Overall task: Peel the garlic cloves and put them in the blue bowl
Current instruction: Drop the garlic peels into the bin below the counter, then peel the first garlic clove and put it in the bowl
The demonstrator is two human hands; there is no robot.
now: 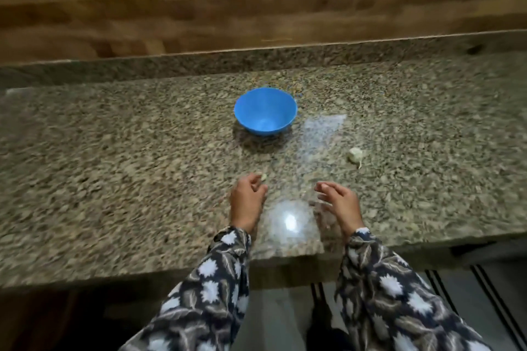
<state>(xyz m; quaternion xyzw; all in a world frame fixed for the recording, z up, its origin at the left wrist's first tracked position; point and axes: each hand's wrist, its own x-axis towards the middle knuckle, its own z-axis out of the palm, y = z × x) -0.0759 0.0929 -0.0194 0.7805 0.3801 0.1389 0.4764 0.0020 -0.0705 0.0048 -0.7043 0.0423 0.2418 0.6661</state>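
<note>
Your left hand [247, 199], at lower centre of the frame, has its fingers curled. A small pale garlic clove [264, 177] sits at its fingertips, but blur hides whether you grip it. Your right hand [339, 202], beside it, is relaxed and grasps nothing. The blue bowl [265, 111] stands upright at centre frame on the granite counter [114, 165]. A larger garlic piece [355, 155] lies right of centre, apart from the bowl.

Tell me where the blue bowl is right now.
In the head view the blue bowl stands upright on the granite counter, beyond the left hand; a piece of garlic lies apart from it, nearer the person and to the right.
</note>
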